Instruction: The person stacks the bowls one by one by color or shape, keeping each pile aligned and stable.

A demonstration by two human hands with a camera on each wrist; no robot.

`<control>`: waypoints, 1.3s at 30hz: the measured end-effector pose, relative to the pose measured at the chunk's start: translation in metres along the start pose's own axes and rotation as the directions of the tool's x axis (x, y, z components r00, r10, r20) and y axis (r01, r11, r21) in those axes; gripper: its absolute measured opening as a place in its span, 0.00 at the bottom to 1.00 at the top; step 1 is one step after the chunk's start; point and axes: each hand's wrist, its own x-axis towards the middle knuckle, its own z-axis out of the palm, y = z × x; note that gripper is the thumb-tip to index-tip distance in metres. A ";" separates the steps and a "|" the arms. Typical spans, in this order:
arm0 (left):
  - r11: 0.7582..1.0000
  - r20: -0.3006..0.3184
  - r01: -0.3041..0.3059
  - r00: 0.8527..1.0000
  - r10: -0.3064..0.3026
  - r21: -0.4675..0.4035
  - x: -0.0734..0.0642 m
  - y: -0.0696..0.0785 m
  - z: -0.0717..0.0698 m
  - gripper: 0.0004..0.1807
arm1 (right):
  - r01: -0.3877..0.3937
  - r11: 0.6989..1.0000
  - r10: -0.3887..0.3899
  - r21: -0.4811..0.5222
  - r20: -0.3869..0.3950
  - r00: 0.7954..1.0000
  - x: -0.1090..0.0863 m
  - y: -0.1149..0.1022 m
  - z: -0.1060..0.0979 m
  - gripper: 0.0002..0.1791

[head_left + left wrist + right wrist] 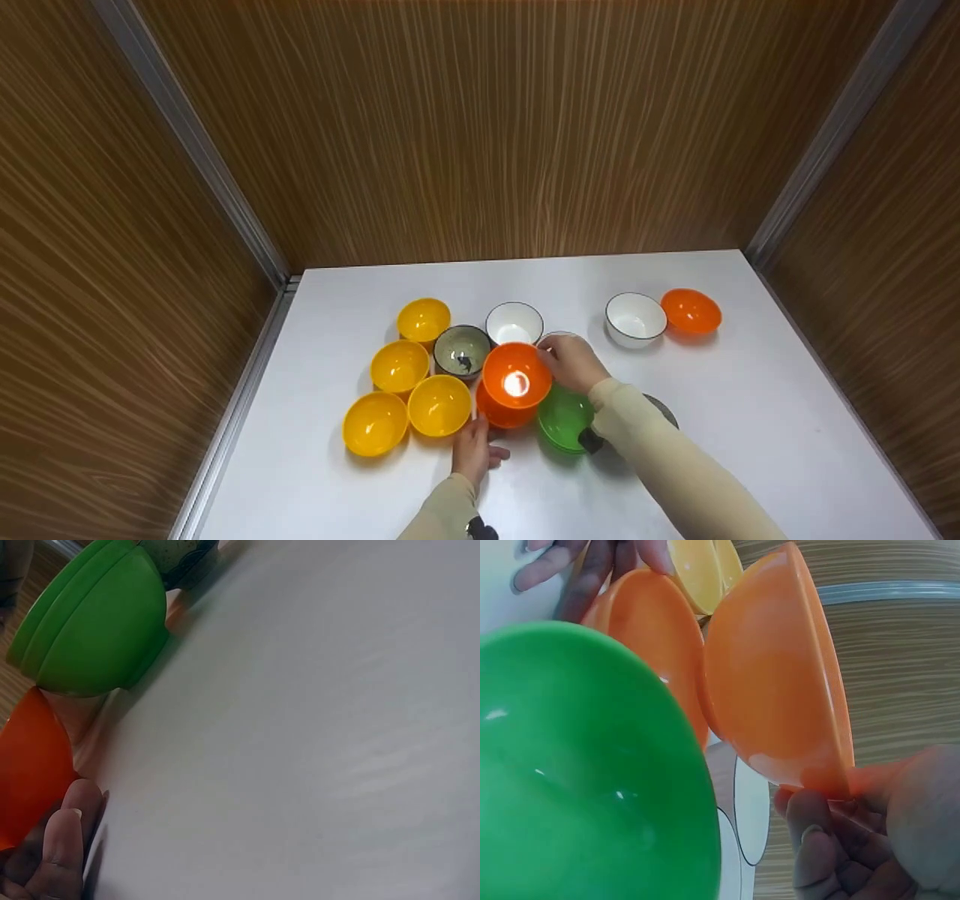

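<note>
Orange, glossy upper bowl, round-rimmed, with a bright highlight inside

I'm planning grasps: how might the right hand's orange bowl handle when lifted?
The orange bowl is probably stiff: its pinched rim looks undistorted. Its glossy surface may slip, and with the right hand at one edge, it could tilt.

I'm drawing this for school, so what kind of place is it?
Perhaps a small booth for tabletop work: wood-look walls stand on three sides of a white table, and colourful bowls sit on it.
</note>
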 end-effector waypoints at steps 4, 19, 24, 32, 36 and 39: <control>1.000 0.011 0.012 1.000 -0.013 0.012 0.001 0.001 -0.001 0.36 | -0.007 1.000 0.006 -0.029 -0.014 1.000 0.002 -0.002 0.007 0.07; 1.000 0.006 -0.007 1.000 0.007 0.015 0.001 -0.001 -0.003 0.37 | -0.101 0.995 0.098 0.022 0.095 0.991 0.006 -0.006 0.024 0.11; 1.000 -0.001 -0.012 1.000 0.012 0.027 0.000 -0.001 -0.002 0.35 | -0.085 0.996 0.086 -0.008 0.104 0.991 0.008 -0.006 0.029 0.12; 0.999 0.004 0.004 1.000 -0.004 0.048 0.001 -0.002 -0.002 0.35 | -0.071 0.995 0.079 -0.071 0.123 0.989 0.011 -0.006 0.035 0.13; 0.999 0.012 0.021 1.000 -0.022 0.045 0.001 -0.002 -0.003 0.35 | -0.076 0.992 0.089 -0.103 0.135 0.987 0.010 -0.006 0.036 0.13; 0.998 0.017 0.030 0.999 -0.031 0.046 0.001 -0.003 -0.003 0.36 | -0.086 0.990 0.102 -0.115 0.141 0.985 0.009 -0.005 0.038 0.13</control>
